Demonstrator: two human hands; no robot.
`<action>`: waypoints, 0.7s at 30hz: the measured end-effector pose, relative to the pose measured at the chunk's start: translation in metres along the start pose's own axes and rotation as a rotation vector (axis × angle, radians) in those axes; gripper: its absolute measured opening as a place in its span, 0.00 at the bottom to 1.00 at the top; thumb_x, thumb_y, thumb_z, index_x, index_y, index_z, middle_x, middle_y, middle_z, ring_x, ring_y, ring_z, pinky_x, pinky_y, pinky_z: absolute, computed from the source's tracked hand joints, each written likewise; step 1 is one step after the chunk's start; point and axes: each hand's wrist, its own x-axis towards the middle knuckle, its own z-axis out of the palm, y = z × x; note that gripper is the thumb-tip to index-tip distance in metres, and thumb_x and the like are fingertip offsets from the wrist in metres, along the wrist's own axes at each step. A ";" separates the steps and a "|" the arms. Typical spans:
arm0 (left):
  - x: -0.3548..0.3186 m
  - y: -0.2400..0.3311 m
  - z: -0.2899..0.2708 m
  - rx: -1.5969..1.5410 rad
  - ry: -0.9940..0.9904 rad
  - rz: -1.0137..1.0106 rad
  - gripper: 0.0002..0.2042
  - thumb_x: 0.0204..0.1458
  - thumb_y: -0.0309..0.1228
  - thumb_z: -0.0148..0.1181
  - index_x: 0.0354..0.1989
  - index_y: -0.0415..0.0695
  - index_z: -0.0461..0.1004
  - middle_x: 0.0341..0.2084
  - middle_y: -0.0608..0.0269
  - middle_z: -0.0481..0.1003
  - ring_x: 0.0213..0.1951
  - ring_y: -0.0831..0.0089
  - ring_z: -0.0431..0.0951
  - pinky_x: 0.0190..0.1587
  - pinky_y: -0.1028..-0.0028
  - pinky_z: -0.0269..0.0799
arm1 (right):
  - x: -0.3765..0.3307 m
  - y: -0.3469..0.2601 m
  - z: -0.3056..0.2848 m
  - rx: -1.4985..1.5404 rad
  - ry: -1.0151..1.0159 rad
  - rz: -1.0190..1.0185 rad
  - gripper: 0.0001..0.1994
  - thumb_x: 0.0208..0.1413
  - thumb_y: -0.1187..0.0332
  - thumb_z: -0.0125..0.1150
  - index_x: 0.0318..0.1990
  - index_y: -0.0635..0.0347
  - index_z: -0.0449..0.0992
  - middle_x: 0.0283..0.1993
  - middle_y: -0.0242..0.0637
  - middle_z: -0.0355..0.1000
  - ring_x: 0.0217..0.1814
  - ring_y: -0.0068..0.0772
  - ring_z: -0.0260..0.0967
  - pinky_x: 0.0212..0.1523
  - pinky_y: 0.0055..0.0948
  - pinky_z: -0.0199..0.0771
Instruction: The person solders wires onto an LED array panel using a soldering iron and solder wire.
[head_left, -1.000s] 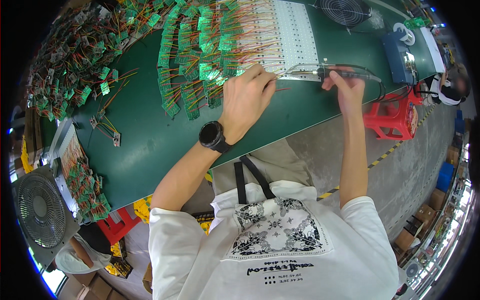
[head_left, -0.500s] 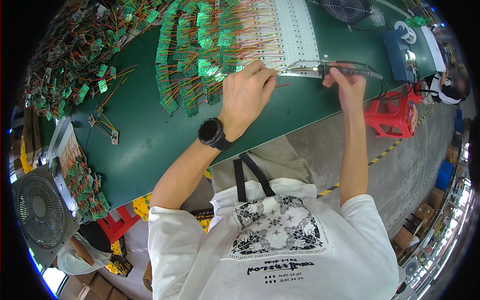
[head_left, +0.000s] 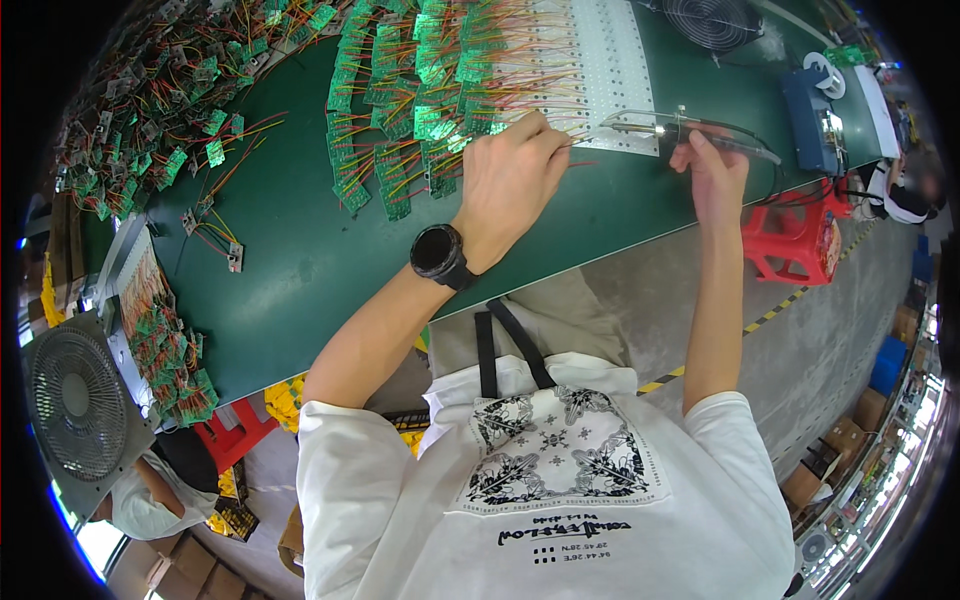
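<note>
My left hand (head_left: 508, 178), with a black watch (head_left: 440, 253) on its wrist, is closed with its fingertips pinched on a thin wire (head_left: 580, 141) at the edge of the rows of green circuit boards (head_left: 432, 110). The boards carry red and yellow wires that reach over a white perforated board (head_left: 615, 70). In my right hand (head_left: 715, 175) is a black soldering iron (head_left: 715, 140) with a thin metal guide tube beside its tip. The tip points left toward my left fingertips, a small gap away. My left hand hides some of the wires and boards.
A heap of wired boards (head_left: 130, 110) fills the far left of the green table (head_left: 290, 290). At right stand a blue soldering station (head_left: 812, 115), a solder spool (head_left: 823, 75) and a black fan (head_left: 710, 20). A red stool (head_left: 795, 240) is beside the table; another fan (head_left: 80, 385) is at left.
The soldering iron has drawn back to the right, widening the gap between its tip and my left fingertips. The left hand keeps its pinch. The whole view has shifted slightly.
</note>
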 end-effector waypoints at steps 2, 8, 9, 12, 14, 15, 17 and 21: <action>0.000 0.002 -0.001 0.009 0.004 -0.016 0.04 0.48 0.28 0.64 0.31 0.43 0.80 0.26 0.62 0.75 0.25 0.62 0.76 0.25 0.67 0.70 | 0.004 -0.005 0.000 0.024 -0.018 0.050 0.11 0.56 0.74 0.60 0.44 0.72 0.74 0.29 0.42 0.75 0.25 0.30 0.73 0.28 0.24 0.69; 0.005 0.002 -0.011 -0.255 -0.056 0.051 0.06 0.53 0.30 0.60 0.32 0.39 0.76 0.27 0.58 0.75 0.26 0.56 0.76 0.30 0.65 0.71 | 0.001 -0.002 0.000 0.035 -0.018 0.075 0.11 0.56 0.74 0.60 0.44 0.72 0.74 0.29 0.42 0.76 0.26 0.29 0.72 0.28 0.23 0.69; 0.006 0.001 -0.014 -0.253 -0.051 0.054 0.06 0.53 0.30 0.60 0.32 0.39 0.76 0.27 0.58 0.75 0.26 0.56 0.76 0.30 0.65 0.71 | -0.001 0.000 0.001 0.017 0.002 0.044 0.11 0.56 0.74 0.60 0.44 0.72 0.74 0.29 0.42 0.76 0.26 0.29 0.72 0.28 0.23 0.69; 0.007 0.002 -0.022 -0.220 -0.307 0.051 0.08 0.57 0.31 0.55 0.31 0.39 0.74 0.26 0.54 0.75 0.28 0.55 0.76 0.32 0.63 0.70 | -0.002 0.001 0.000 -0.023 -0.005 0.024 0.11 0.56 0.74 0.60 0.45 0.72 0.74 0.29 0.42 0.76 0.26 0.29 0.72 0.28 0.23 0.69; 0.009 0.003 -0.024 -0.147 -0.373 0.084 0.10 0.58 0.33 0.52 0.31 0.39 0.74 0.26 0.52 0.75 0.27 0.54 0.75 0.30 0.61 0.69 | -0.002 0.001 0.000 -0.015 -0.004 0.021 0.11 0.56 0.75 0.60 0.45 0.71 0.74 0.30 0.42 0.75 0.26 0.29 0.73 0.28 0.23 0.69; 0.009 0.003 -0.024 -0.144 -0.371 0.089 0.10 0.58 0.33 0.52 0.31 0.39 0.74 0.26 0.52 0.75 0.27 0.54 0.75 0.30 0.61 0.69 | -0.003 0.000 0.001 -0.016 -0.014 0.013 0.11 0.56 0.75 0.60 0.45 0.71 0.74 0.30 0.42 0.75 0.26 0.29 0.73 0.28 0.23 0.69; 0.009 0.001 -0.021 -0.032 -0.275 0.159 0.09 0.57 0.33 0.55 0.31 0.39 0.74 0.25 0.55 0.74 0.26 0.54 0.74 0.29 0.61 0.69 | -0.002 0.000 0.002 -0.014 -0.021 0.001 0.11 0.55 0.75 0.61 0.45 0.71 0.73 0.30 0.42 0.75 0.26 0.29 0.73 0.28 0.23 0.69; 0.008 0.001 -0.015 -0.014 -0.182 0.190 0.08 0.55 0.32 0.57 0.33 0.40 0.76 0.25 0.58 0.73 0.25 0.56 0.74 0.27 0.62 0.69 | -0.002 0.000 0.002 -0.047 -0.021 -0.019 0.12 0.55 0.76 0.61 0.45 0.71 0.73 0.31 0.41 0.75 0.27 0.29 0.73 0.28 0.23 0.69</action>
